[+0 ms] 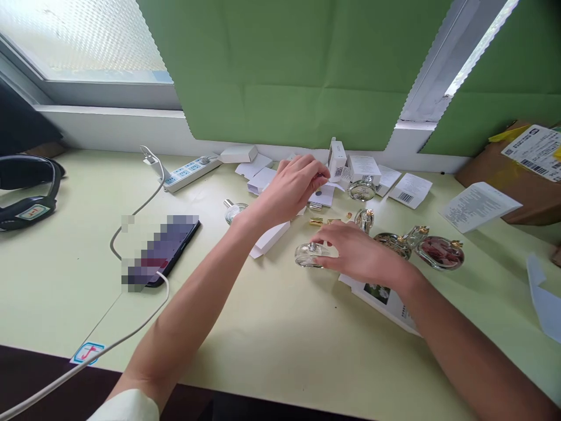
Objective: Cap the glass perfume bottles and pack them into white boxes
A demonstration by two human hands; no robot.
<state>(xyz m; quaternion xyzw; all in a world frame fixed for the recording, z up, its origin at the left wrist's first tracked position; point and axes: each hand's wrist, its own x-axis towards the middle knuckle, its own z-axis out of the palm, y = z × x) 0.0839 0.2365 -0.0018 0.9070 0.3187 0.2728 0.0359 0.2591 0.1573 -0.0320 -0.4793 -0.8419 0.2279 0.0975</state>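
Note:
My left hand (294, 187) reaches over the desk with its fingers pinched near small white boxes (350, 166); what it pinches is too small to name. My right hand (357, 251) rests on a clear round glass bottle (308, 255) lying on the pale green desk (263, 327), fingers curled over its top. Small gold caps (316, 221) lie between the two hands. Further right stand more glass bottles: a small clear one (363, 219), a gold-tinted one (397, 242) and a pink one (440, 252). Another clear bottle (232, 209) sits behind my left wrist.
A phone (169, 248) on a white cable lies at the left, with a power strip (188, 172) behind it. Headphones (26, 193) rest at the far left. White papers and labels (409, 190) are scattered at the back; a cardboard parcel (521, 175) stands at the right.

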